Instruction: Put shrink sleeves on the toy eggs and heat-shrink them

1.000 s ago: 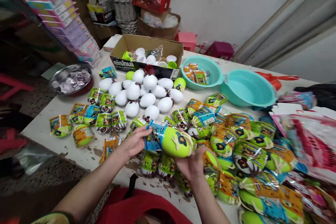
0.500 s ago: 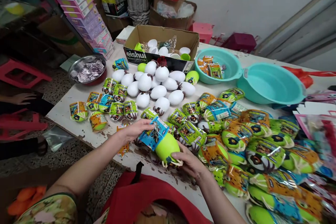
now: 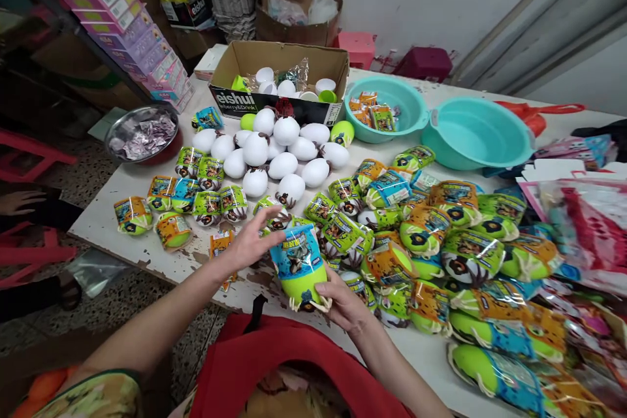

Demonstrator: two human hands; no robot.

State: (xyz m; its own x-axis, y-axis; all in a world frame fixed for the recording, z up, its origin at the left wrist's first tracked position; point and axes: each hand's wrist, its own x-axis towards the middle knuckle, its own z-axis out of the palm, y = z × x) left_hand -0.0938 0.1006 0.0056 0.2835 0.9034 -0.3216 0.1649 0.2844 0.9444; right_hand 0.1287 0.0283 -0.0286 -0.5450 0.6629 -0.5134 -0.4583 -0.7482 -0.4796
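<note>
Head view: right hand (image 3: 345, 304) gripping green egg (image 3: 302, 281) upright from below, steadying it above bench (image 3: 105, 222) edge; left hand (image 3: 252, 243) fingers (image 3: 269, 219) spreading open, touching blue sleeve (image 3: 298, 256) rim, holding nothing. White eggs (image 3: 274, 160) lying beyond.

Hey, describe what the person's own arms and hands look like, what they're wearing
Both forearms are bare, with no gloves, rings or watch visible on the left hand or right hand. A short patterned sleeve in green, yellow and pink covers the left upper arm. The right arm shows no sleeve in view.
</note>
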